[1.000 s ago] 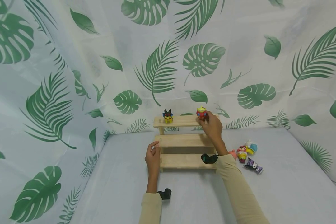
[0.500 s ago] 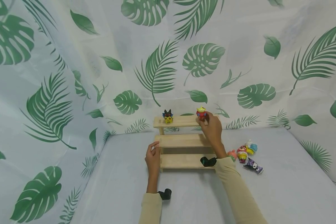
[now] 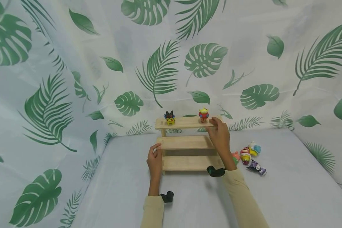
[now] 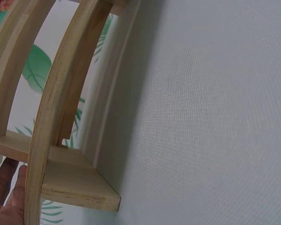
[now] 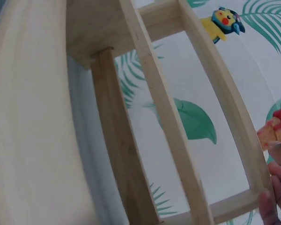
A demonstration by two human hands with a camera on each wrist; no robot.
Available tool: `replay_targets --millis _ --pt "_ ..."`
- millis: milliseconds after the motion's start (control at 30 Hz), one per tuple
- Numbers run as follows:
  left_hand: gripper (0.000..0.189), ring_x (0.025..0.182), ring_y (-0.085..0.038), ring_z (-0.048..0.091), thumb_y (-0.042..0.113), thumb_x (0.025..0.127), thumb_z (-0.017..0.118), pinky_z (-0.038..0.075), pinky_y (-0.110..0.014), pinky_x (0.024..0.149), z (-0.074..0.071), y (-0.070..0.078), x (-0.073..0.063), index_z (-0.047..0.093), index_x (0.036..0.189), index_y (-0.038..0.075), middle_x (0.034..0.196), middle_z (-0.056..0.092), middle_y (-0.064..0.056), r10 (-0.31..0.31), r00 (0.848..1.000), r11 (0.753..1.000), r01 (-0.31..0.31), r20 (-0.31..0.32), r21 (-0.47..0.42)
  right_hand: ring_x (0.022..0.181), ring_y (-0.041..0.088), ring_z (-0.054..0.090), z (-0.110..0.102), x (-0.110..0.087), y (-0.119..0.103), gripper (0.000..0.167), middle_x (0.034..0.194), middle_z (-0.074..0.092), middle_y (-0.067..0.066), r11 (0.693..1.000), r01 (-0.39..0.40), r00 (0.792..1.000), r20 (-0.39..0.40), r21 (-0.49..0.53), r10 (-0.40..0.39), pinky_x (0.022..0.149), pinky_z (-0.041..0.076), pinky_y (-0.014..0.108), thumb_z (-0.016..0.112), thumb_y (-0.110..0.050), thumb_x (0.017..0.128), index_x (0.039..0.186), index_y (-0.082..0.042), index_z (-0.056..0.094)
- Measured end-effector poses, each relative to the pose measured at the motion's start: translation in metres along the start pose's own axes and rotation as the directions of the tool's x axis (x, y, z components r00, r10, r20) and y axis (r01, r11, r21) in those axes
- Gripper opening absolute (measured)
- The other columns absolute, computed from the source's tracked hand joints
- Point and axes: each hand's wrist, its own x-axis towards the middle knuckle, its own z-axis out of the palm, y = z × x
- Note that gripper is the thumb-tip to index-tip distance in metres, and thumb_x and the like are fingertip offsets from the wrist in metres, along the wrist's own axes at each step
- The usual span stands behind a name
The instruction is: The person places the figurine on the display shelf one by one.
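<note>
A light wooden three-step display shelf [image 3: 188, 142] stands in the middle of the head view. My left hand [image 3: 154, 160] holds its left side by the middle step; in the left wrist view the fingers [image 4: 3, 180] reach behind a board's edge. My right hand [image 3: 220, 134] is at the right end of the top step, fingers loosely bent, thumb tip close to the figurine in the right wrist view. That red figurine with a yellow top [image 3: 203, 115] stands upright on the top step. A yellow figurine with dark ears and blue sides [image 3: 169, 117] stands at the step's left.
Right of the shelf, several figurines lie together: a red-and-yellow one [image 3: 245, 155], a white, yellow and blue one [image 3: 255, 148], a purple-and-black one [image 3: 256, 167] and a pink one [image 3: 235, 157] partly behind my right forearm. Leaf-printed cloth [image 3: 165, 28] hangs behind the table.
My right hand has let go of the red figurine and moved slightly right and down. The figurine stays on the top step. My left hand keeps its place.
</note>
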Motion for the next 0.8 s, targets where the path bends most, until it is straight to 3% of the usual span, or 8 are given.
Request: replay_targets --millis 133,267,333,467,633,800 --pt "0.019 0.040 0.001 0.028 0.029 0.101 0.054 0.025 -0.020 0.040 0.000 0.001 0.000 0.067 0.114 0.024 0.055 0.048 -0.005 -0.016 1.000 1.000 0.016 0.001 -0.009 0.094 0.034 0.064 -0.007 -0.015 0.007 0.032 0.108 0.071 0.018 0.994 0.036 0.995 -0.099 0.103 -0.026 0.072 0.049 0.023 0.069 -0.005 0.089 0.120 0.003 0.063" --pt "0.019 0.041 0.000 0.029 0.030 0.100 0.055 0.026 -0.020 0.040 0.000 0.002 -0.001 0.067 0.114 0.025 0.061 0.053 -0.019 -0.019 1.000 1.000 0.019 -0.001 -0.016 0.081 0.018 0.067 -0.016 -0.033 0.015 0.022 0.099 0.072 0.018 0.989 0.013 0.986 -0.165 0.146 0.012 0.065 0.041 0.006 0.068 -0.005 0.090 0.110 0.002 0.068" --pt "0.020 0.041 0.000 0.028 0.031 0.100 0.055 0.026 -0.020 0.040 0.000 0.001 -0.001 0.067 0.114 0.024 0.060 0.052 -0.017 -0.017 1.000 1.000 0.017 0.003 -0.013 0.079 0.006 0.063 -0.021 -0.043 0.019 0.020 0.097 0.072 0.018 0.989 -0.026 0.983 -0.177 0.148 0.052 0.064 0.040 0.005 0.067 -0.005 0.090 0.108 0.002 0.069" --pt "0.020 0.040 0.001 0.027 0.032 0.100 0.055 0.026 -0.020 0.040 0.000 0.000 -0.002 0.067 0.114 0.023 0.054 0.044 0.000 -0.014 1.000 1.000 0.014 0.006 -0.009 0.075 -0.014 0.053 -0.030 -0.060 0.031 0.018 0.093 0.072 0.018 0.987 -0.106 0.972 -0.195 0.119 0.128 0.063 0.040 0.004 0.066 -0.008 0.091 0.107 0.000 0.069" --pt "0.019 0.038 0.001 0.026 0.029 0.100 0.055 0.024 -0.020 0.039 -0.001 0.000 -0.002 0.067 0.114 0.023 0.051 0.040 0.008 -0.001 1.000 1.000 0.000 -0.009 -0.014 0.070 -0.017 0.051 -0.041 -0.077 0.044 0.017 0.090 0.071 0.020 0.978 -0.183 0.954 -0.221 0.102 0.202 0.063 0.039 0.003 0.067 -0.008 0.091 0.106 0.001 0.069" --pt "0.020 0.038 0.001 0.027 0.029 0.101 0.054 0.025 -0.020 0.039 -0.001 0.001 -0.001 0.068 0.114 0.022 0.051 0.043 0.004 0.002 1.000 1.000 -0.002 0.000 -0.018 0.072 -0.016 0.047 -0.054 -0.094 0.054 0.019 0.097 0.070 0.019 0.960 -0.277 0.925 -0.257 0.047 0.280 0.066 0.037 0.001 0.065 -0.012 0.094 0.106 0.003 0.068"
